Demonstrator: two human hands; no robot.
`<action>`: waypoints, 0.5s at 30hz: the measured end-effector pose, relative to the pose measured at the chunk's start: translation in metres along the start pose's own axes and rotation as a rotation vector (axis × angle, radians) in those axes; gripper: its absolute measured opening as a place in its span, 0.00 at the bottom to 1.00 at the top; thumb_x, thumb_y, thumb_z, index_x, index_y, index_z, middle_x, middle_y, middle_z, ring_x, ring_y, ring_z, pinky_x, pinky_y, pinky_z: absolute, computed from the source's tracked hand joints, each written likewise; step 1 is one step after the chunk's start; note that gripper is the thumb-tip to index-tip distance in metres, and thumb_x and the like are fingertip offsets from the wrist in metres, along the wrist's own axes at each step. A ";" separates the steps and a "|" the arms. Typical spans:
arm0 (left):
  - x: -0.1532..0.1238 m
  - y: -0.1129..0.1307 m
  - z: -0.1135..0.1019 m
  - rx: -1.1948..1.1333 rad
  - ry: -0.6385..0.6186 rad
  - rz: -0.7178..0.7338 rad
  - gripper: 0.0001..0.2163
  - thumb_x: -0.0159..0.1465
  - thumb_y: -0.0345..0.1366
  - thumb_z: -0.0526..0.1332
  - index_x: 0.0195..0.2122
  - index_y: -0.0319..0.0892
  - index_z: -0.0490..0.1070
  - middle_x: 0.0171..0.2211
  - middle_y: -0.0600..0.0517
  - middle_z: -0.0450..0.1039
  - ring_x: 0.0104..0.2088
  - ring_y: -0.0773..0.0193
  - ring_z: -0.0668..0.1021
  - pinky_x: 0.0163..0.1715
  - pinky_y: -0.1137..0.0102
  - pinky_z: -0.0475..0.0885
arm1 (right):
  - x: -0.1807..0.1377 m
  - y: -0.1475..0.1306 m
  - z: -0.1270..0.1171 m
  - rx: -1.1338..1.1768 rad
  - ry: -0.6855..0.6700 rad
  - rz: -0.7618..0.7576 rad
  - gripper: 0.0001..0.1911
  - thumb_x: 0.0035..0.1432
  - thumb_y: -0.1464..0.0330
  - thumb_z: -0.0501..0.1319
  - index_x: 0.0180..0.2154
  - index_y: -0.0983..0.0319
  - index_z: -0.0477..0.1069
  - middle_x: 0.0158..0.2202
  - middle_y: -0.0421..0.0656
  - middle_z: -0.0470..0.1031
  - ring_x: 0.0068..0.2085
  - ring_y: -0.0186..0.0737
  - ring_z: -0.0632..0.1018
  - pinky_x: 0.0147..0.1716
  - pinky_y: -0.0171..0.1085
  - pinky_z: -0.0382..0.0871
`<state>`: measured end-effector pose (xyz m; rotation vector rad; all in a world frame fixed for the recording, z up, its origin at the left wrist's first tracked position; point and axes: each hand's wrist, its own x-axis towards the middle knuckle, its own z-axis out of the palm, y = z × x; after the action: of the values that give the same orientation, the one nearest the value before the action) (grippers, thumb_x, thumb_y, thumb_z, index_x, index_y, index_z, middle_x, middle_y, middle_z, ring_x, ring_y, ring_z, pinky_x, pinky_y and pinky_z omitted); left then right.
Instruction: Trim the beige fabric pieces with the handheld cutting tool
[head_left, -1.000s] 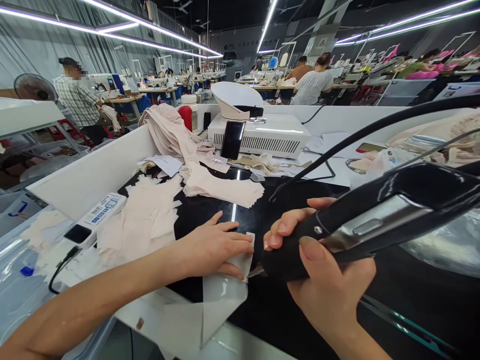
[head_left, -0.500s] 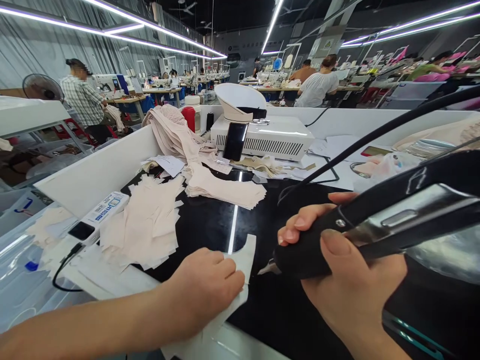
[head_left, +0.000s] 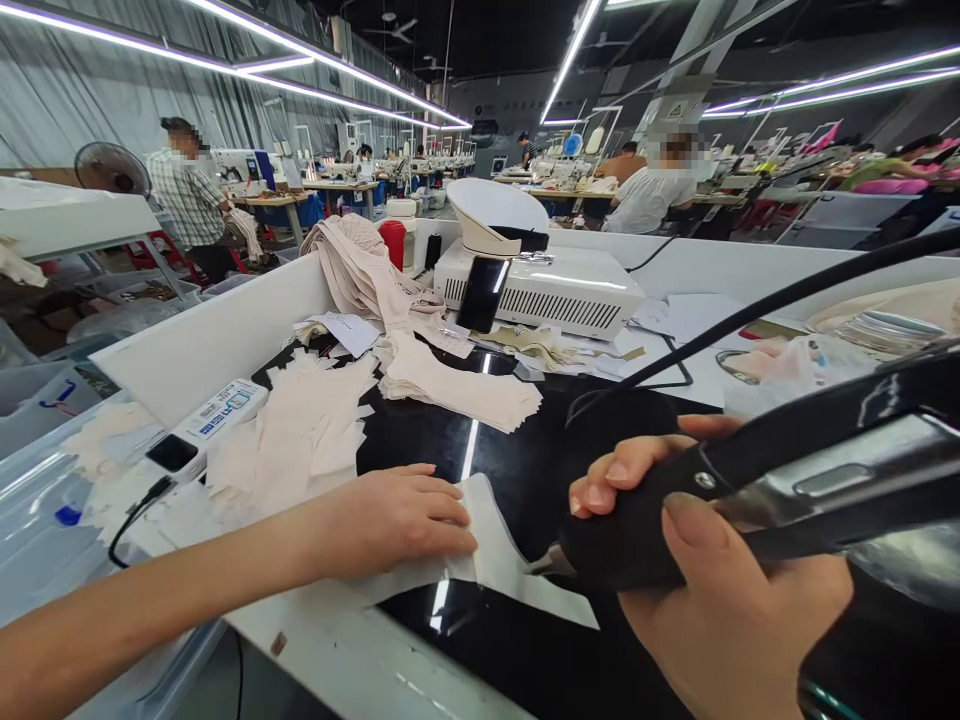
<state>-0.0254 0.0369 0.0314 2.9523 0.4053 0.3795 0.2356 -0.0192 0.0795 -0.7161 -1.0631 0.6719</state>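
Observation:
My left hand (head_left: 401, 522) lies with its fingers stretched over a pale fabric piece (head_left: 499, 550), pressing it to the black tabletop (head_left: 517, 640). My right hand (head_left: 720, 590) is wrapped round a black handheld tool (head_left: 622, 535) with a silver lever and a thick black cable. The tool's narrow metal tip (head_left: 551, 562) is at the right edge of the fabric; whether it touches cannot be made out. Past my left hand, a loose heap of pale cut pieces (head_left: 300, 430) spreads out. A neater stack of pale fabric (head_left: 465, 385) lies further back.
At the back, a white vented box (head_left: 555, 290) carries a white cap-like item (head_left: 499, 215), with a phone (head_left: 484, 293) leaning at its front. A small white device (head_left: 225, 410) and its cable sit at left. White side panels edge the table. Other people work at machines beyond.
My left hand has gone from a closed grip to lying flat on the fabric. The fabric piece has turned and now reaches right, under the tool's tip. My right hand still holds the tool.

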 end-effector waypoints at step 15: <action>0.043 -0.015 0.038 0.129 0.065 -0.026 0.09 0.86 0.26 0.62 0.57 0.36 0.84 0.56 0.41 0.89 0.59 0.54 0.90 0.64 0.63 0.87 | -0.019 -0.001 -0.011 -0.048 0.045 0.015 0.18 0.60 0.57 0.86 0.50 0.47 0.88 0.28 0.41 0.77 0.26 0.48 0.77 0.22 0.48 0.80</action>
<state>0.0206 0.0594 0.0023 3.0628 0.4929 0.4644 0.2399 -0.0362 0.0666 -0.7786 -1.0363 0.6420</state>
